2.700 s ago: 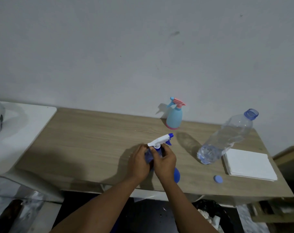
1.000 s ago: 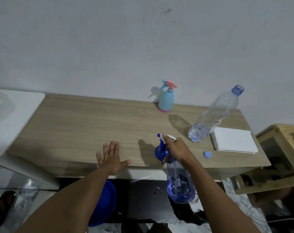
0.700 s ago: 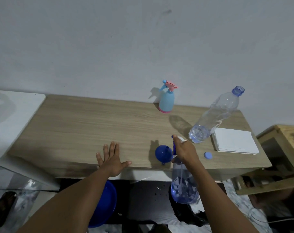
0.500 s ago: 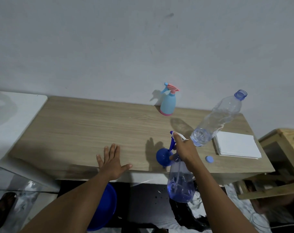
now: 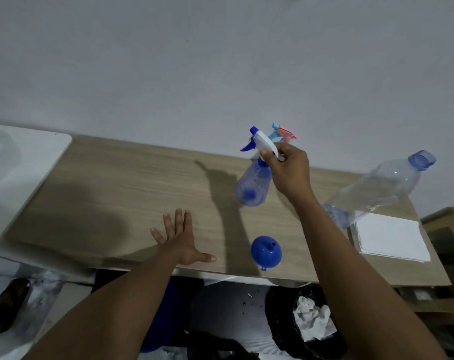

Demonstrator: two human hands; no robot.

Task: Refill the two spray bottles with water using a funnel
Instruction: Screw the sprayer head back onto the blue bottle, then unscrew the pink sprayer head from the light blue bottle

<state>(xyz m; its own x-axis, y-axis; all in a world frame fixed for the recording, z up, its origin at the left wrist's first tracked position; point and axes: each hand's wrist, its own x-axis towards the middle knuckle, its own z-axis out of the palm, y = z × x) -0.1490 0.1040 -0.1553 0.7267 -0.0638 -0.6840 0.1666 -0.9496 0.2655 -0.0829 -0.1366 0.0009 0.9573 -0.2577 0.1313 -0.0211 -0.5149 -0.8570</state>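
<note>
blue-tinted and wearing its white trigger head, so judged the first spray bottle [image 5: 254, 188] likely finished; found it tilted above the far half of the tabletop [image 5: 116, 178], pinched at that head by the right hand [image 5: 288, 170], and the left hand [image 5: 180, 240] spread flat near the front edge. saw the blue funnel [image 5: 266, 252] lying mouth-down by the front edge, in neither bottle, and the uncapped water bottle [image 5: 381, 188] toward the right edge holding only a little water. reckoned the pink-topped spray bottle [image 5: 285, 132], half hidden at the far edge behind the right hand, head on, as the half left.
</note>
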